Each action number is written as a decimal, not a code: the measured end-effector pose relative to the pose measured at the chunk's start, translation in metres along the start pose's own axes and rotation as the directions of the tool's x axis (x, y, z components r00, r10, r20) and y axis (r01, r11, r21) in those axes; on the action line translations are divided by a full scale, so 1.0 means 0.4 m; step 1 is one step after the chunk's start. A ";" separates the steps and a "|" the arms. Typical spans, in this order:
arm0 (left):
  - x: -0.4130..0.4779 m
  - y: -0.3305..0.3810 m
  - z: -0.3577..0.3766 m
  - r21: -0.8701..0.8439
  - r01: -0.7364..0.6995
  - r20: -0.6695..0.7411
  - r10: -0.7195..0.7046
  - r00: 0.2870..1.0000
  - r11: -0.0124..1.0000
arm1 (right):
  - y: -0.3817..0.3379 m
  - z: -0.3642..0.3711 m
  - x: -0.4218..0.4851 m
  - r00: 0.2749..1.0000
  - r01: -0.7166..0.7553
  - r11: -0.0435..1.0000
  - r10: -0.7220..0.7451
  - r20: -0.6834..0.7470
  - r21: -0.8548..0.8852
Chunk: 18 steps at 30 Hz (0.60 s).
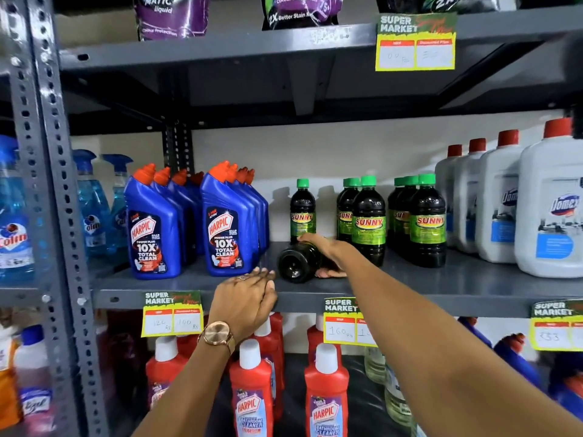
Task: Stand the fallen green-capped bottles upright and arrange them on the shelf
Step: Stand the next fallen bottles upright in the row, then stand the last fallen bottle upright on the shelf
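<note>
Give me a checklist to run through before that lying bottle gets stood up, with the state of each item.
1. Right hand wrapped over the fallen bottle: ok, fingers on top, thumb below.
2. Bottle off its side: not ok, it lies with its base toward the camera.
3. Cap on tight: cannot tell, the cap end points away and is hidden.
4. Free spot to stand it: ok, bare shelf in front of the single upright bottle.
5. Left hand clear of the lift: ok, it rests on the shelf edge beside the blue Harpic bottles.
</note>
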State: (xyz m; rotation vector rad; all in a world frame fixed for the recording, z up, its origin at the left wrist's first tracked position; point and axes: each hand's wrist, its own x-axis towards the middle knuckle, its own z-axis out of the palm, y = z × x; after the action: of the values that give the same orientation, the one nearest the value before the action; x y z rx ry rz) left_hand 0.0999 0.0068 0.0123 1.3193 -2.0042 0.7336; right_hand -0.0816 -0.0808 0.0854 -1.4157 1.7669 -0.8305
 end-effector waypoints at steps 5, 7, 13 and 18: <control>-0.001 0.014 0.000 -0.052 0.089 -0.022 -0.090 0.996 0.995 | 0.067 0.011 -0.008 0.914 0.192 0.981 -0.172 -0.367 0.019; -0.002 0.017 -0.003 -0.055 0.100 -0.014 -0.101 0.995 0.993 | 0.068 0.010 -0.010 0.869 0.295 0.953 -0.237 -0.433 0.070; -0.002 0.019 0.002 -0.043 0.124 -0.005 -0.124 0.992 0.991 | 0.046 0.028 -0.043 0.673 0.583 0.811 -0.518 -0.527 -0.052; -0.003 0.017 0.006 -0.043 0.120 -0.022 -0.121 0.992 0.992 | 0.038 0.049 -0.033 0.686 0.561 0.817 -0.548 -0.479 -0.132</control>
State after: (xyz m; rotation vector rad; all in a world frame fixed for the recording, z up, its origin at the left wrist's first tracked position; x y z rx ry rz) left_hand 0.0935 0.0080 0.0090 1.3873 -1.8921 0.6458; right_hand -0.0710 -0.0658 0.0639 -1.8844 1.6642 -1.6701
